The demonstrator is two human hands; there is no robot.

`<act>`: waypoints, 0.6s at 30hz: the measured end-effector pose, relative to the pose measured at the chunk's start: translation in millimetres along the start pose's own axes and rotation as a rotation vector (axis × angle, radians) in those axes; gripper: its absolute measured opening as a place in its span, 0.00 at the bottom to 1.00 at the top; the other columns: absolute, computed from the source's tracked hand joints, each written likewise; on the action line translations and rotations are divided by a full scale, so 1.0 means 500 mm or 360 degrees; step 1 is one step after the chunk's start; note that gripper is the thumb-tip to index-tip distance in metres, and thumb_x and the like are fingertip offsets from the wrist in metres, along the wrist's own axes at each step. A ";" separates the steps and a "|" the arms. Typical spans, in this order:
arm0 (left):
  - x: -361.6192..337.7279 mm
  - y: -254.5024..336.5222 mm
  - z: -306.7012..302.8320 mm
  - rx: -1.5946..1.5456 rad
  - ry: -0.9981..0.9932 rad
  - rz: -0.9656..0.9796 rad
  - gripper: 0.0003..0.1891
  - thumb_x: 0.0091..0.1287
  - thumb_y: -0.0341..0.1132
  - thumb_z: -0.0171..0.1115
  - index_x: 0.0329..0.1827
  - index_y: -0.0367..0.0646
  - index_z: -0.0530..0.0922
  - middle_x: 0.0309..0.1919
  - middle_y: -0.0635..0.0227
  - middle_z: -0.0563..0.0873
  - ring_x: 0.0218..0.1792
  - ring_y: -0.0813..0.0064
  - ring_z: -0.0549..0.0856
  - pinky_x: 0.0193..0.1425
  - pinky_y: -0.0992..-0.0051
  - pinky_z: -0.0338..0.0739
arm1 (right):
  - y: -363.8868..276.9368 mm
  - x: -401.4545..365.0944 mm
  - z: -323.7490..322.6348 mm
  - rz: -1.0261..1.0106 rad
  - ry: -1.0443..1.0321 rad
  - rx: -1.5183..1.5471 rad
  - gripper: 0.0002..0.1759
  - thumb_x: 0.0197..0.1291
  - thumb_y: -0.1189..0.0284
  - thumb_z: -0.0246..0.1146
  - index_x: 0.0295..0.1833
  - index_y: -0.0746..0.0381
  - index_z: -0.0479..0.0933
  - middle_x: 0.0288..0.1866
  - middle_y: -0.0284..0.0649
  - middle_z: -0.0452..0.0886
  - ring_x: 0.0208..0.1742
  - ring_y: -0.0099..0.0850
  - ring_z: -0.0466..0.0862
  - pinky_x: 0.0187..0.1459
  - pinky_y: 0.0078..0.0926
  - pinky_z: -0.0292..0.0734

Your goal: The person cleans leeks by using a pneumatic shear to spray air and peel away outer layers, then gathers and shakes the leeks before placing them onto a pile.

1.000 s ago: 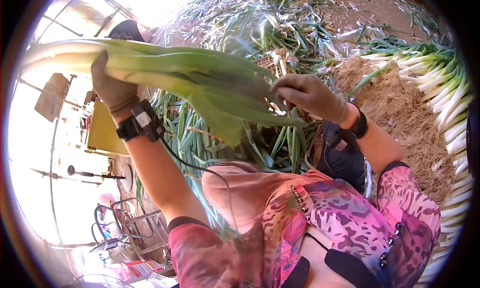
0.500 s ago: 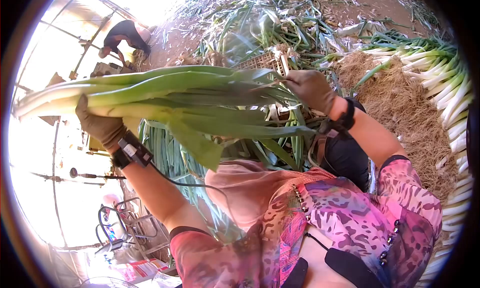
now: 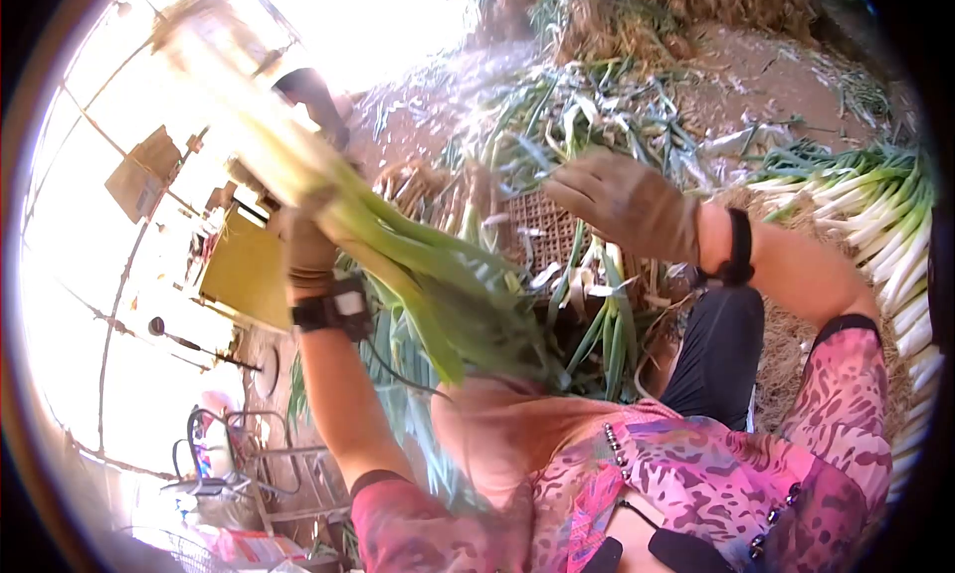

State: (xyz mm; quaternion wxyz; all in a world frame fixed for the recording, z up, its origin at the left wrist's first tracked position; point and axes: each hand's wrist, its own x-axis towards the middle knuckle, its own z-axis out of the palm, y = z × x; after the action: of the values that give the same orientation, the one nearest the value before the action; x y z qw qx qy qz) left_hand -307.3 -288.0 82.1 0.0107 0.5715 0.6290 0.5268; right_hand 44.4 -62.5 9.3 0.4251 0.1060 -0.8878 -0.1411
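My left hand [image 3: 310,245], in a brown work glove, is wrapped round a bunch of long green onions [image 3: 398,250] near where white stalk turns to green leaf. The bunch slants across the view, its roots and pale ends up at the far left, its leaves down toward my chest. Motion blurs both ends. Also gloved, my right hand [image 3: 637,203] is apart from the bunch, fingers stretched out with nothing in them. It hovers above a brown woven crate [image 3: 542,230] with onion leaves and scraps about it.
Trimmed leaves [image 3: 597,105] litter the ground ahead. Stacked white-stalked onions [image 3: 875,205] line the right side, by a heap of cut roots [image 3: 796,344]. A yellow box [image 3: 244,270] and a metal chair frame [image 3: 269,454] stand at left. Another person [image 3: 313,100] bends over behind the bunch.
The bunch has swung from nearly level to a steep slant, root end raised. My right hand has let go of the leaf ends and opened. The view has shifted somewhat.
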 end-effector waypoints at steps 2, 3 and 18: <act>-0.016 0.094 0.147 -0.1040 -0.0116 -0.0544 0.22 0.59 0.29 0.65 0.57 0.31 0.78 0.46 0.55 0.85 0.46 0.61 0.86 0.55 0.65 0.83 | 0.018 0.103 -0.075 -0.0208 -0.0180 -0.0574 0.27 0.64 0.73 0.62 0.69 0.62 0.70 0.68 0.44 0.77 0.75 0.39 0.71 0.77 0.33 0.65; -0.012 0.065 0.190 -0.0859 -0.0179 -0.0508 0.23 0.58 0.30 0.65 0.58 0.31 0.78 0.44 0.56 0.85 0.44 0.62 0.86 0.51 0.67 0.84 | 0.033 0.130 -0.100 -0.0312 -0.0303 -0.0838 0.32 0.67 0.73 0.58 0.76 0.60 0.64 0.79 0.41 0.66 0.81 0.38 0.62 0.82 0.36 0.53; -0.154 0.153 0.617 -0.0784 -0.1330 -0.0520 0.19 0.55 0.29 0.72 0.51 0.38 0.80 0.38 0.70 0.85 0.39 0.76 0.84 0.45 0.71 0.81 | 0.086 -0.055 -0.153 -0.0408 -0.1131 -0.0218 0.14 0.51 0.70 0.70 0.43 0.55 0.77 0.34 0.35 0.84 0.40 0.38 0.87 0.44 0.34 0.80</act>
State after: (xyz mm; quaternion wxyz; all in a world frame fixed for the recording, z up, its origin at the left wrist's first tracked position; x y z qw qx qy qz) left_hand -36.7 -159.4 -48.7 0.4778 0.6082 0.5093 0.3774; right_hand 118.4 -26.1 49.6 0.0759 0.1321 -0.9478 -0.2801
